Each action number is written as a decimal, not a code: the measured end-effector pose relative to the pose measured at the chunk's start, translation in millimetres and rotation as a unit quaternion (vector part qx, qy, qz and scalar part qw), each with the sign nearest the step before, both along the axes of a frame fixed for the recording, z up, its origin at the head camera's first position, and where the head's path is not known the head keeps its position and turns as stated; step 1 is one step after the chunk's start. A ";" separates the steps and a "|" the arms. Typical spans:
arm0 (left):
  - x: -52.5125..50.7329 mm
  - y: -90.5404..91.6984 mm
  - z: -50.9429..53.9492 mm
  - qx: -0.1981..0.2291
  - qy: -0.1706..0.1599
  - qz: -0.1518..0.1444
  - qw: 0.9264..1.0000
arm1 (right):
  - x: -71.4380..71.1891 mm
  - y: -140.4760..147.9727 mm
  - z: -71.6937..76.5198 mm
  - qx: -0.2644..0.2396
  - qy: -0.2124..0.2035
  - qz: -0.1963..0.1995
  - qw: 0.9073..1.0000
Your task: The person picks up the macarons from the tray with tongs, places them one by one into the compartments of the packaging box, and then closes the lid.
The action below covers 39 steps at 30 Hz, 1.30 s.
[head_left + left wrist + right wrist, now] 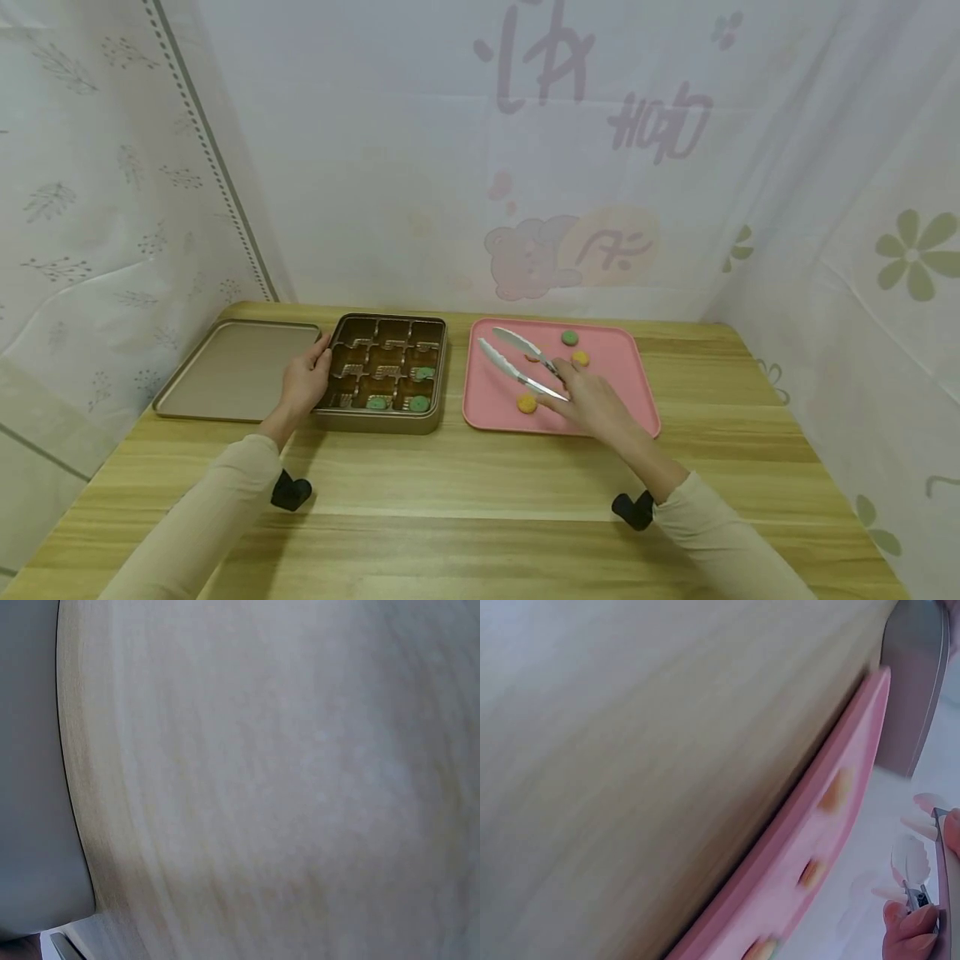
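My left hand (pixel 306 379) grips the left side of a gold-brown tin box (pixel 390 423). Inside it, a divided insert has several compartments. Green macarons lie in three of them: the front right (pixel 419 403), the front middle (pixel 377 402) and the one behind the front right (pixel 423 373). My right hand (pixel 592 404) holds metal tongs (pixel 517 367) over a pink tray (pixel 495 421). Their arms are spread, tips toward the tray's left, with no macaron between the tips. On the tray are a green macaron (pixel 570 337) and yellow ones (pixel 527 403), some partly hidden by hand and tongs.
A flat gold-brown lid (pixel 240 367) lies left of the box. Wood table (pixel 450 533) surface extends in front of the box and tray. A printed white curtain (pixel 375 167) hangs behind and on both sides.
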<state>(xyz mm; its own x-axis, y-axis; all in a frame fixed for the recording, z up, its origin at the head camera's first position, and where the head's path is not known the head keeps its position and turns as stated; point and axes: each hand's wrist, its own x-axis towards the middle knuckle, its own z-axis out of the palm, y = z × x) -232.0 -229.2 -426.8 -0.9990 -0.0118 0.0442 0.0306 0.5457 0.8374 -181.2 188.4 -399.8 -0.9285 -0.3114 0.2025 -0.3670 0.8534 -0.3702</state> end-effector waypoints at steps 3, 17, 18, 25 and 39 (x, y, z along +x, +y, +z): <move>-0.2 -0.7 -1.0 -0.005 0.003 0.002 1.000 | -2.6 20.5 -0.6 -0.009 0.003 -0.018 1.000; -0.2 -2.8 -1.2 -0.017 0.005 0.003 1.000 | -15.4 86.4 -1.5 0.026 -0.052 -0.059 0.997; -0.2 -2.8 -1.2 -0.018 0.005 0.003 1.000 | -16.3 88.0 -1.0 0.031 -0.052 -0.061 0.996; -0.7 -2.0 -1.4 -0.004 -0.003 0.003 1.000 | -21.7 92.6 1.4 0.045 -0.063 -0.069 0.995; -0.6 -1.7 -2.9 0.004 -0.001 0.005 1.000 | -31.0 90.5 3.1 0.055 -0.105 -0.083 0.989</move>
<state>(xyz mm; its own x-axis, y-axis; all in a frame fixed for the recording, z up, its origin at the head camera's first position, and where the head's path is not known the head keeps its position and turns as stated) -232.6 -230.9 -429.8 -0.9988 -0.0219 0.0430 0.0244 0.5396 0.8415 -212.2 279.0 -396.7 -0.9866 -0.1609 -0.0274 -0.1435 0.9349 -0.3247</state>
